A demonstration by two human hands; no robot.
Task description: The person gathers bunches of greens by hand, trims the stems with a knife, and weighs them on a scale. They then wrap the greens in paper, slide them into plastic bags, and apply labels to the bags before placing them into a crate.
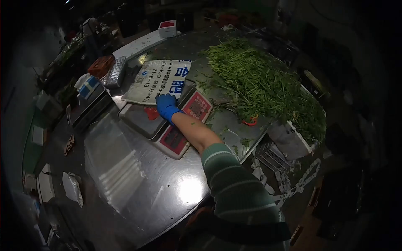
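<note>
My right hand [167,107], in a blue glove, reaches out over a tabletop scale [172,140] with a red and white keypad panel. Its fingers are curled on the near edge of a white fertilizer sack [157,79] printed with blue and black characters. The sack lies flat over the far part of the scale's metal pan [136,119]. A small red piece [151,113] shows on the pan beside the glove. My left hand is out of view.
A big heap of leafy green stems [255,79] covers the table's right side, with orange-handled scissors [251,121] at its edge. Clear plastic bags [113,161] lie on the metal table [167,196]. Beyond are an orange crate [100,66] and a white box [167,29].
</note>
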